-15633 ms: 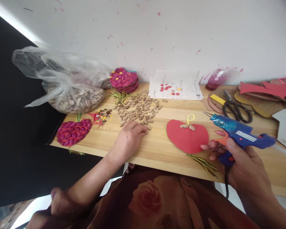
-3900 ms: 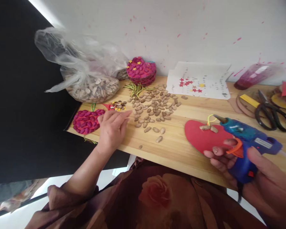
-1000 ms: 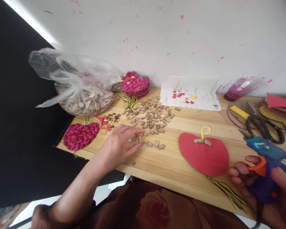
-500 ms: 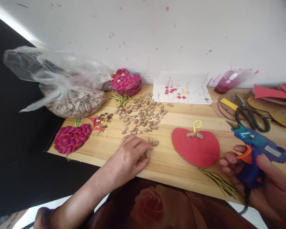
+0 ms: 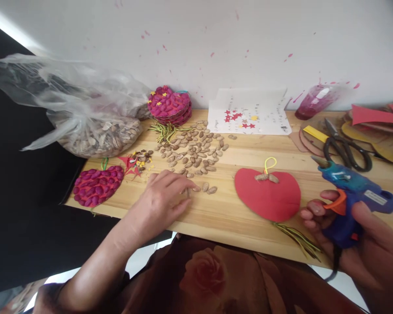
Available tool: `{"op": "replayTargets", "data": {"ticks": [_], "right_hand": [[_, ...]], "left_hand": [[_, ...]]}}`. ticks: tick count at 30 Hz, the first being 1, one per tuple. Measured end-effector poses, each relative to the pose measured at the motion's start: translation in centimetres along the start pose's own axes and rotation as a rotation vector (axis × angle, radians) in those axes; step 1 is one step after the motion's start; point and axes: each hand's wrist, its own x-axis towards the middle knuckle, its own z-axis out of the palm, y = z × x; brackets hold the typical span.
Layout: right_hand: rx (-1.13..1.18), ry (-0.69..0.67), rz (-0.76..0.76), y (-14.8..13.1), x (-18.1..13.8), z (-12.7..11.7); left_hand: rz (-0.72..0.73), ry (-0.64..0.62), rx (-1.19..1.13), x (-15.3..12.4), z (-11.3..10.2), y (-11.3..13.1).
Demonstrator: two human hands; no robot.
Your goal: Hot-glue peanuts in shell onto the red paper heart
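Note:
My left hand (image 5: 162,198) hovers low over the wooden table, thumb and fingers apart. Its index fingertip is at a peanut (image 5: 197,189), beside two other loose peanuts (image 5: 212,190); whether it touches is hard to make out. Behind the hand spreads a heap of peanuts in their shells (image 5: 196,150). My right hand (image 5: 356,235) grips a blue glue gun (image 5: 342,209) with an orange trigger, its nozzle pointing left. Left of the gun lies a red heart-shaped cutout (image 5: 267,196) with a yellow loop, two peanuts at its top and a yellow-green tassel (image 5: 298,240) below.
A purple-pink peanut-covered heart (image 5: 98,185) lies at left, near a plastic bag of shells (image 5: 101,133). Behind are stacked pink pieces (image 5: 170,107), paper with stars (image 5: 249,109) and a purple-stained cup (image 5: 316,102). Black-handled scissors (image 5: 347,148) lie at right.
My left hand has shifted left, and its fingers have spread away from the peanut that was by the thumb. The right hand keeps the glue gun in place. The view has tilted slightly.

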Motion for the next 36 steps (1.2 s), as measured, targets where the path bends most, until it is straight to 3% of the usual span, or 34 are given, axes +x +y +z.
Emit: {"op": "replayTargets", "data": {"ticks": [4, 11, 17, 20, 26, 36], "right_hand": [[-0.017, 0.054, 0.030, 0.0, 0.4, -0.2], [-0.037, 0.071, 0.048, 0.0, 0.8, -0.3], [-0.023, 0.126, 0.070, -0.1, 0.9, -0.1], [-0.034, 0.093, 0.050, -0.1, 0.5, 0.2], [-0.011, -0.011, 0.030, -0.2, 0.1, 0.3], [0.020, 0.006, 0.107, -0.2, 0.4, -0.1]], "left_hand": [[-0.022, 0.091, 0.030, 0.5, -0.7, -1.1], [0.004, 0.034, 0.020, 2.2, 0.5, -0.8], [-0.008, 0.026, 0.022, 1.8, 0.3, -0.6], [-0.011, 0.024, -0.015, 2.0, 0.5, -0.1], [-0.003, 0.014, -0.032, 4.9, 1.9, 1.7], [0.095, -0.091, 0.079, 9.5, 3.7, 3.1]]}}
